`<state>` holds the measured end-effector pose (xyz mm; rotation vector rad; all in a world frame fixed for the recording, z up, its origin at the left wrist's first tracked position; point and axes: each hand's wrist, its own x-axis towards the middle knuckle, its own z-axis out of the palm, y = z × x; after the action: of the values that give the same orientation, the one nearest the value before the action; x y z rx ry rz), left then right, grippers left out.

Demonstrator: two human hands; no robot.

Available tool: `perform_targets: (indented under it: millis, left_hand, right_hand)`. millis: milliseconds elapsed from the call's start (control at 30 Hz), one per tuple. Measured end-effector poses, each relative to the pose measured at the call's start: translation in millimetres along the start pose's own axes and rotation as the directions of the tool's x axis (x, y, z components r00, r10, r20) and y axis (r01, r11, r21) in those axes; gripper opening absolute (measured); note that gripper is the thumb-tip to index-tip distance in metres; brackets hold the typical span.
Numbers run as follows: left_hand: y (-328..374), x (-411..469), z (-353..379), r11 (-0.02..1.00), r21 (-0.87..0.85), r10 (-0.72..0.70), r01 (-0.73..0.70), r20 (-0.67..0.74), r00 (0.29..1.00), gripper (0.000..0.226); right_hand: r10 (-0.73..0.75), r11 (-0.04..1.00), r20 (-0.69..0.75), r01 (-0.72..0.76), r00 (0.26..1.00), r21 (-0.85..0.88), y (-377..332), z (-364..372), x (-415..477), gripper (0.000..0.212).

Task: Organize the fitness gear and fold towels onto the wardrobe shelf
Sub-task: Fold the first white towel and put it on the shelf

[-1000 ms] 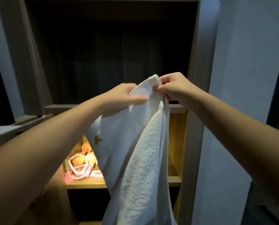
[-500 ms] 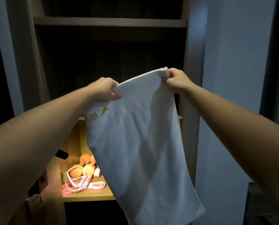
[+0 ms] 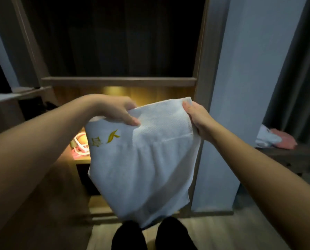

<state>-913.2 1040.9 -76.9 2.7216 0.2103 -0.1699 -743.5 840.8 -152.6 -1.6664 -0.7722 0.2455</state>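
Note:
A white towel [image 3: 143, 165] with a yellow embroidered mark hangs in front of me, doubled over. My left hand [image 3: 118, 112] grips its top left corner and my right hand [image 3: 197, 120] pinches its top right edge. Behind the towel, on the lit wardrobe shelf [image 3: 82, 160], I see part of an orange dumbbell [image 3: 81, 138] and a pink and white skipping rope [image 3: 79, 147]; the towel hides the rest of them.
The wardrobe's dark upper compartment sits above a wooden shelf board [image 3: 118, 81]. A pale upright panel [image 3: 240, 105] stands to the right. More white and pink cloths [image 3: 275, 138] lie on a dark surface at far right. My feet [image 3: 150, 235] stand on wooden floor.
My view has tilted down to the floor and my feet. Both hands have lowered the towel and turned its top edge toward me, so it now hangs shorter and doubled.

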Motion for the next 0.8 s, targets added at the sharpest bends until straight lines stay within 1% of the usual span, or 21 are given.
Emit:
perform_targets:
  millis: [67, 100, 167, 233, 267, 367, 400, 467, 567, 633, 667, 733, 767, 800]
  left_hand:
    - [-14, 0, 38, 0.996, -0.090, -0.015, 0.026, 0.129, 0.992, 0.015]
    - [-21, 0, 56, 0.991, -0.126, -0.015, 0.037, 0.171, 0.985, 0.015]
    - [-34, 1, 94, 0.976, -0.210, -0.015, 0.064, 0.228, 0.974, 0.012]
    - [-44, 2, 131, 0.957, -0.276, -0.011, 0.089, 0.272, 0.962, 0.010]
    - [-49, 2, 151, 0.955, -0.281, -0.012, 0.097, 0.291, 0.957, 0.012]
    - [-64, 5, 215, 0.969, -0.224, -0.036, 0.109, 0.310, 0.950, 0.023]
    - [-70, 5, 238, 0.972, -0.204, -0.048, 0.116, 0.309, 0.950, 0.025]
    - [-81, 4, 285, 0.987, -0.112, -0.077, 0.114, 0.285, 0.955, 0.025]
    - [-93, 0, 345, 0.987, 0.007, -0.160, 0.163, 0.258, 0.953, 0.014]
    - [-101, -2, 366, 0.980, 0.029, -0.197, 0.195, 0.208, 0.958, 0.017]
    - [-104, -1, 371, 0.978, 0.014, -0.209, 0.210, 0.186, 0.960, 0.021]
    - [-106, 0, 370, 0.968, -0.036, -0.240, 0.247, 0.139, 0.961, 0.039]
    - [-107, -2, 368, 0.964, -0.045, -0.258, 0.263, 0.097, 0.961, 0.044]
    - [-108, -6, 366, 0.963, -0.016, -0.270, 0.270, 0.027, 0.963, 0.044]
  right_hand:
    - [0.129, 0.991, 0.066, -0.127, 0.989, -0.040, 32, 9, -19, 0.044]
    - [0.182, 0.983, 0.100, -0.179, 0.978, -0.039, 48, 13, -28, 0.043]
    - [0.263, 0.963, 0.150, -0.268, 0.953, 0.012, 78, 21, -46, 0.036]
    - [0.315, 0.946, 0.148, -0.323, 0.937, 0.028, 106, 30, -66, 0.029]
    - [0.334, 0.942, 0.121, -0.336, 0.935, -0.004, 122, 35, -76, 0.030]
    - [0.330, 0.917, 0.015, -0.317, 0.944, -0.242, 179, 49, -103, 0.039]
    - [0.327, 0.901, -0.016, -0.316, 0.945, -0.298, 199, 55, -113, 0.043]
    - [0.362, 0.857, -0.066, -0.360, 0.930, -0.369, 236, 69, -135, 0.046]
    - [0.494, 0.740, -0.093, -0.474, 0.865, -0.477, 280, 90, -163, 0.048]
    - [0.541, 0.692, -0.099, -0.509, 0.835, -0.511, 293, 95, -167, 0.050]
    - [0.541, 0.690, -0.099, -0.508, 0.835, -0.516, 296, 95, -164, 0.050]
    - [0.543, 0.680, -0.098, -0.504, 0.834, -0.532, 299, 95, -158, 0.051]
    - [0.551, 0.671, -0.099, -0.511, 0.829, -0.538, 301, 95, -157, 0.051]
    - [0.555, 0.667, -0.105, -0.518, 0.825, -0.535, 304, 96, -157, 0.052]
